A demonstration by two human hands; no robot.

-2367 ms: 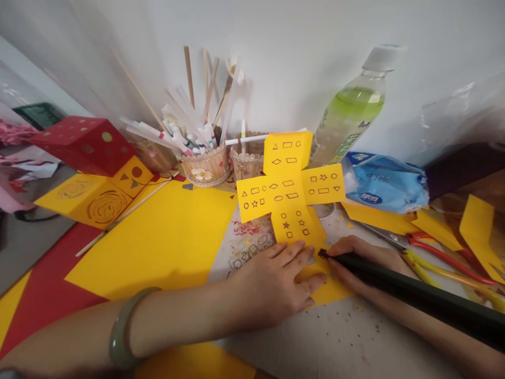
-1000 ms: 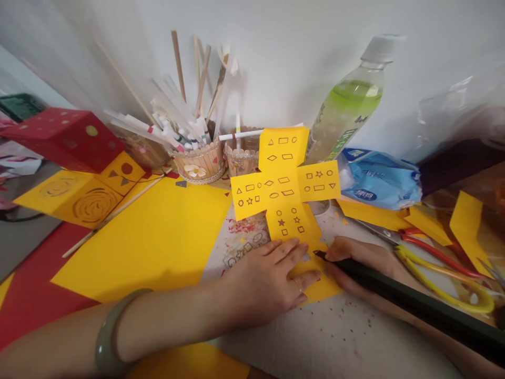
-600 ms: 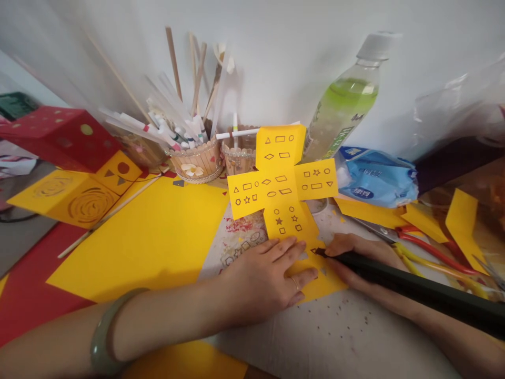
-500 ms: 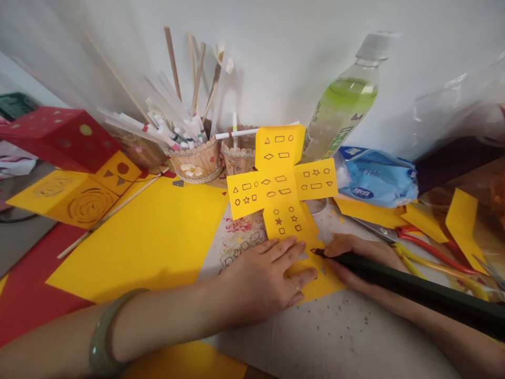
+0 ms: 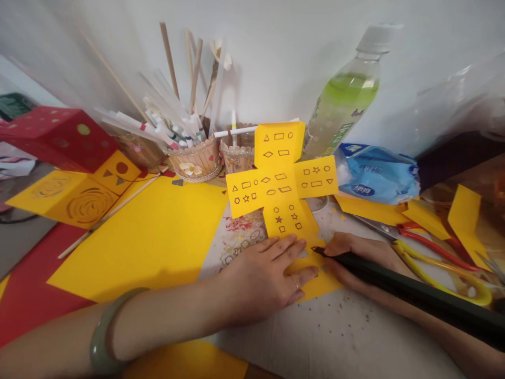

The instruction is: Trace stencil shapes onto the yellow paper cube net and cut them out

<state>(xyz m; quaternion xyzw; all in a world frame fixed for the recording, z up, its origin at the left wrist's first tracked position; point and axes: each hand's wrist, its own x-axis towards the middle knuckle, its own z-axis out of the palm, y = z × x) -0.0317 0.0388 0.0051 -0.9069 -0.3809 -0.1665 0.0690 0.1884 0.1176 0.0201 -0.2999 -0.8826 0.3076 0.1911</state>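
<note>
A yellow cross-shaped paper (image 5: 280,202) with creased flaps and small dark-outlined shapes fills the middle. My left hand (image 5: 264,276) lies palm down on its near flap, fingers stretched out, a ring on one finger and a green bangle at the wrist. Gripped in my right hand (image 5: 355,258) is a long black pen-shaped tool (image 5: 394,287); its tip touches the paper just right of my left fingertips. I cannot tell whether that tip is a nib or a blade. Small grey patches show on the flap by the fingers.
Behind stand a basket of markers (image 5: 193,163) and a bottle of green drink (image 5: 343,110). At right lie a blue wipes packet (image 5: 379,176) and scissors (image 5: 430,245). At left are a red box (image 5: 63,139), a yellow box (image 5: 87,200) and a yellow sheet (image 5: 150,237).
The black tool's tip has shifted slightly left on the near flap, and its back end has tilted down a little. My left hand stays in place. The view has moved slightly.
</note>
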